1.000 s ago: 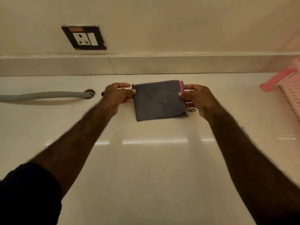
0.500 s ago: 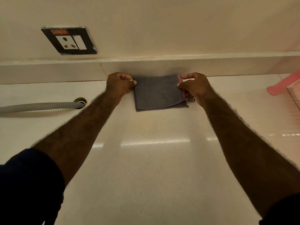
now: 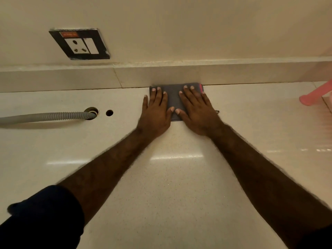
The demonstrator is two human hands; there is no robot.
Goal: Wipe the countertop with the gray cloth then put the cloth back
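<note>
A folded gray cloth with a pink-red edge (image 3: 173, 97) lies flat on the pale, glossy speckled surface (image 3: 161, 186), its far edge pushed right up against the low backsplash ledge (image 3: 179, 74) where that meets the surface. Both hands are laid on it, palms down and fingers stretched out flat, gripping nothing. The left hand (image 3: 156, 112) covers the cloth's left side, with its outer fingers and the heel of the palm resting on the bare surface just beside the cloth; the right hand (image 3: 197, 110) covers the right side, leaving only a thin strip of the pink-red trim showing past its fingertips. The two thumbs nearly meet over the middle of the cloth, near its front edge. A small dark loop (image 3: 217, 111) shows on the surface just right of the right hand. To the left, well apart from the cloth, a gray corrugated hose (image 3: 46, 116) runs across the surface into a round hole, with a second small dark hole (image 3: 109, 112) just beside it. On the wall above sits a black-framed electrical socket and switch plate (image 3: 80, 44). A pink plastic object (image 3: 313, 97) pokes in at the right edge. A dark sleeve (image 3: 45, 216) covers the left upper arm.
</note>
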